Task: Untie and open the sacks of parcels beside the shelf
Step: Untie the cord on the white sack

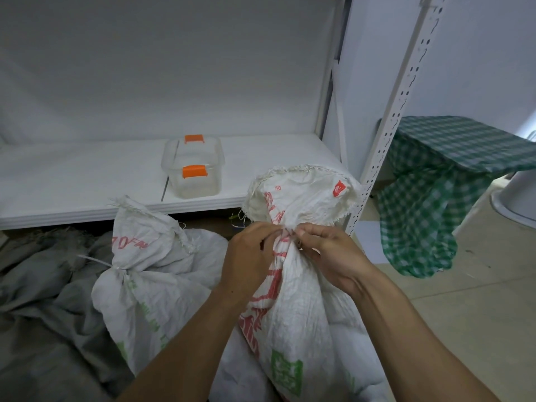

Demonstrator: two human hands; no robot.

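Left hand and right hand pinch together at the tied neck of the red-printed sack, contents hidden. Nine o'clock, second sack tied shut; eleven o'clock, clear box on shelf.

Your left hand and right hand meet at centre, forearms converging, backs up, fingers curled, both pinching sack neck.
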